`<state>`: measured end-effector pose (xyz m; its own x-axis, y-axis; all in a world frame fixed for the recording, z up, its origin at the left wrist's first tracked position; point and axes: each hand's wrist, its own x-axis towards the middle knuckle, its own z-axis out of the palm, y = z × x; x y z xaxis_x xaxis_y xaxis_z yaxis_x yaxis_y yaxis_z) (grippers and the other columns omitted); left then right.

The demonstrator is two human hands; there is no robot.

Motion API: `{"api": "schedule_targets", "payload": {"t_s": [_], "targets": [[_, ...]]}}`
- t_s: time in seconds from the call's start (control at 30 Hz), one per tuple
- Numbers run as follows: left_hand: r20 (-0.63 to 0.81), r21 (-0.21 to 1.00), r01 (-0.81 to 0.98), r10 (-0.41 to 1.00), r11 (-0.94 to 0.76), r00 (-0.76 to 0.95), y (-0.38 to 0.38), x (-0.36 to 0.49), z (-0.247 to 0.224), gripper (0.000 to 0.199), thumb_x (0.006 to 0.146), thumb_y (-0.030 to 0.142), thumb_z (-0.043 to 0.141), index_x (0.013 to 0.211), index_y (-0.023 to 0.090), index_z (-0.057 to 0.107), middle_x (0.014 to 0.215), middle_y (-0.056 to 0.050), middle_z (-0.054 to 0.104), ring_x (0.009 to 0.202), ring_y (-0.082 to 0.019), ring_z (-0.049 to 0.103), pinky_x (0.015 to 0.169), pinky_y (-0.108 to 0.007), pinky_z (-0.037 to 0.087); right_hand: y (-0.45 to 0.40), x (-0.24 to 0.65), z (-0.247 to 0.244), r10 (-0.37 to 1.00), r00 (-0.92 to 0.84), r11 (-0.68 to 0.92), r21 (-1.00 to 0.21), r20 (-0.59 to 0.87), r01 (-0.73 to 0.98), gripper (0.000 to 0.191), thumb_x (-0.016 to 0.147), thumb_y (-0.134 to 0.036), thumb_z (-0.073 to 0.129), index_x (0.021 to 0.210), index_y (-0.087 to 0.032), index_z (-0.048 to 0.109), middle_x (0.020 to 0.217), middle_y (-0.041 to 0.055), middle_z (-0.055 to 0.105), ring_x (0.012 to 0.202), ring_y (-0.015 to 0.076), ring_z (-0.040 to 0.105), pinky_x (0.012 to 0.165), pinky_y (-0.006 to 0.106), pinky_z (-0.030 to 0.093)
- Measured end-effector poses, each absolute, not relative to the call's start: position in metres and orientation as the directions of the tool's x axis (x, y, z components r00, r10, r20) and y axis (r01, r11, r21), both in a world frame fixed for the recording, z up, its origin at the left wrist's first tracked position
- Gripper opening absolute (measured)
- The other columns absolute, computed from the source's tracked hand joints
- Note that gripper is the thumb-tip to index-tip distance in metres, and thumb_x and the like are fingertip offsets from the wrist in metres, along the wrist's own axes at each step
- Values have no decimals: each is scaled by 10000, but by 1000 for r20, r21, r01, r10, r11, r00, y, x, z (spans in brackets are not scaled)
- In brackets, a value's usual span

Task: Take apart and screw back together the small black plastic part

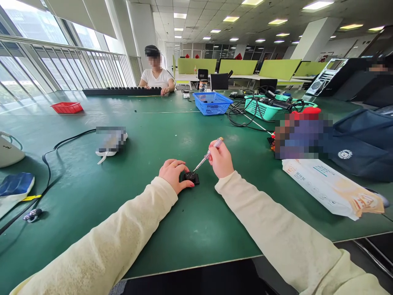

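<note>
Near the middle of the green table point(196, 233) lies a small black part point(192, 177). My left hand point(173, 174) is closed on its left side, with the thumb along the front and the fingers behind. My right hand point(221, 159) grips a slim screwdriver point(205, 157) with a clear handle, held at a slant. The screwdriver's tip points down and left at the top of the black part, beside my left fingertips. Whether the tip touches a screw is too small to tell.
A blue basket point(212, 103) and a green basket point(267, 111) with cables stand at the back. A red tray point(66, 107) is at the back left, a white packet point(328, 186) at the right. A person point(157, 78) sits across the table.
</note>
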<state>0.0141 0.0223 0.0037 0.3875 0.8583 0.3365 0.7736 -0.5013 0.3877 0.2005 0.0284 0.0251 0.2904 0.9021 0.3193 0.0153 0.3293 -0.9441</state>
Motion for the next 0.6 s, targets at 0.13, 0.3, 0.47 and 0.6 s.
{"api": "schedule_targets", "payload": {"t_s": [0.13,0.3,0.47,0.6], "targets": [[350,365,768,842,-526,410,25,15,-3,384,547,417,878,827,253,673,1143,-57,698,1175,-344,520,1025,-534,441,17,197,34,853,211,440,-875,477,200,125,831,-320,568,764,-236,503,552,-69,463,484,101,413,513,255,349],[302,367,781,859,-505,413,21,18,1,376,592,418,853,854,237,654,1155,-66,694,1196,-343,505,1056,-535,410,7,195,42,799,87,539,-773,594,334,166,861,-356,556,772,-234,486,555,-57,483,458,106,414,512,271,343],[242,373,801,883,-468,403,17,20,3,366,632,420,825,882,237,630,1149,-61,690,1226,-336,480,1069,-520,394,15,197,37,825,68,518,-799,561,306,247,870,-461,541,818,-227,478,587,-55,485,486,111,438,520,272,373],[223,385,802,889,-456,399,17,20,3,368,638,415,819,889,237,619,1164,-61,687,1249,-342,464,1071,-523,391,30,202,27,903,156,378,-913,400,157,340,813,-553,579,794,-232,467,572,-72,440,474,98,412,479,252,366]]}}
